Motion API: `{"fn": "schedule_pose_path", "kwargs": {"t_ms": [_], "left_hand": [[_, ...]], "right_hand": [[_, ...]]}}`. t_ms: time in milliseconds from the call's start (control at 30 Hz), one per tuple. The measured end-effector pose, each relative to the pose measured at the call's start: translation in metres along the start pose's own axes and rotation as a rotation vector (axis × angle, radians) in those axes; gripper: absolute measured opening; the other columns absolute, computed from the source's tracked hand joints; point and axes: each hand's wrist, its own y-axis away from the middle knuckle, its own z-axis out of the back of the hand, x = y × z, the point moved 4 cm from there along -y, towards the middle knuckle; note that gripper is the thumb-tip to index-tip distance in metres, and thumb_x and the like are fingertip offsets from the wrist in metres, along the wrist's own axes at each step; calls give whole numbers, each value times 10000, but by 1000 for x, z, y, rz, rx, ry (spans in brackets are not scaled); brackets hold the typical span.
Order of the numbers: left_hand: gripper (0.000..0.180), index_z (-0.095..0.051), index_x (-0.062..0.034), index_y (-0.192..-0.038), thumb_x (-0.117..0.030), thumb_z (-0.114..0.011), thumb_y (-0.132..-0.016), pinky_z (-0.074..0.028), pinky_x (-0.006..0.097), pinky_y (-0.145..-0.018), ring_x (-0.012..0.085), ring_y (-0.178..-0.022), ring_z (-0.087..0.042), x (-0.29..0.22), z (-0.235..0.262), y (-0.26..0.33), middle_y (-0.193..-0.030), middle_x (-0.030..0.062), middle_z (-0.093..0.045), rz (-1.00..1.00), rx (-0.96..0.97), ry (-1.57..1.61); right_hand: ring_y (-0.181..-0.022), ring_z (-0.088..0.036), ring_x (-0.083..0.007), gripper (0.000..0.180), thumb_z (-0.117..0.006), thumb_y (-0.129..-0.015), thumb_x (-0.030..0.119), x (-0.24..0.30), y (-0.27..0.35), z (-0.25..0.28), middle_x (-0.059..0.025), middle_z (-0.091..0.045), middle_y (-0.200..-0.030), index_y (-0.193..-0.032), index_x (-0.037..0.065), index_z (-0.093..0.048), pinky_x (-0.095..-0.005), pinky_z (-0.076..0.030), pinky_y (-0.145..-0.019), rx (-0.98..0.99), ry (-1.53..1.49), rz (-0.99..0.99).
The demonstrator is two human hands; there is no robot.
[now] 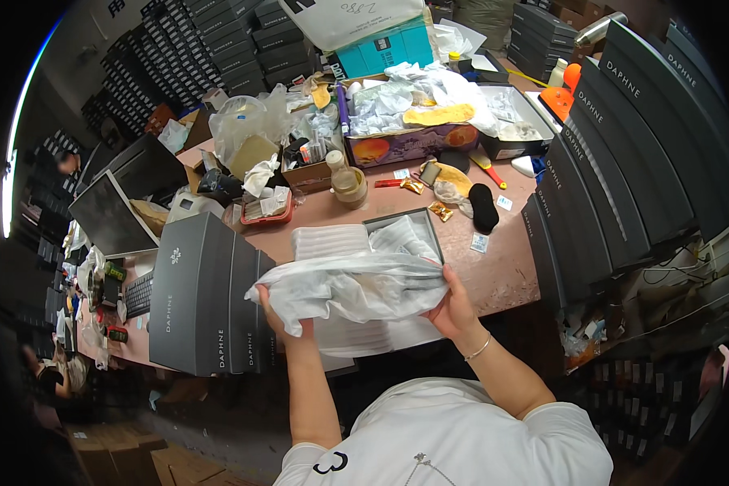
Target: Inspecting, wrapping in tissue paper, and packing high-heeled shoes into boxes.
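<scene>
Between my two hands is a long bundle wrapped in thin white tissue paper (348,287), held up over the table's front edge. My left hand (275,314) grips its left end, with the fingers partly behind the paper. At the other end, my right hand (455,306) pinches the wrap, thumb on top. What lies inside the paper is hidden. Under and behind the bundle sits a dark open shoe box (432,220) with crumpled white paper (403,236) in it. A ribbed white foam sheet (326,241) lies beside that paper and also shows below the bundle.
Stacked dark shoe boxes stand close on the left (194,300) and tower on the right (624,154). Across the pink table (502,275) are a glue bottle (348,185), a black oval pad (484,208), a red-yellow tool (488,168) and a carton of crumpled paper (413,150). A monitor (113,219) stands far left.
</scene>
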Motion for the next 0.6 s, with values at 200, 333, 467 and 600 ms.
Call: {"fn": "schedule_pose_path", "kwargs": {"t_ms": [200,333,467,600], "left_hand": [[446,-494,-60,-1236,-419,-380,-998,-451,372,-971,236,-1101,-560,-31,-40,14,-1196,100,-559,-89,84,-13],[328,-518,-64,-1077,-352,-382,-999,-433,374,-899,221,-1001,-534,-36,-44,2,-1045,88,-554,90,500,293],[421,-528,-81,-814,-451,-409,-977,-421,306,-667,141,-695,-518,-32,-108,53,-746,13,-540,106,686,398],[271,-638,-77,-868,-305,-725,-749,-498,349,-603,298,-699,-627,-26,-125,88,-794,79,-623,-584,952,-1492]], "right_hand": [[-1040,-634,-250,539,-319,-1001,480,15,-22,1,-125,-584,-1221,-1305,52,-441,-428,-547,-874,50,-2,82],[-945,-667,-290,516,-377,-990,485,18,-33,10,-117,-602,-1142,-1295,74,-441,-433,-577,-792,113,-67,54],[-735,-687,-285,402,-437,-994,401,22,-48,33,-136,-623,-1020,-1254,96,-433,-372,-595,-640,-100,100,166],[-688,-679,-214,373,-400,-1013,377,96,-45,50,-127,-630,-948,-1219,68,-437,-330,-588,-627,-309,288,690]]}}
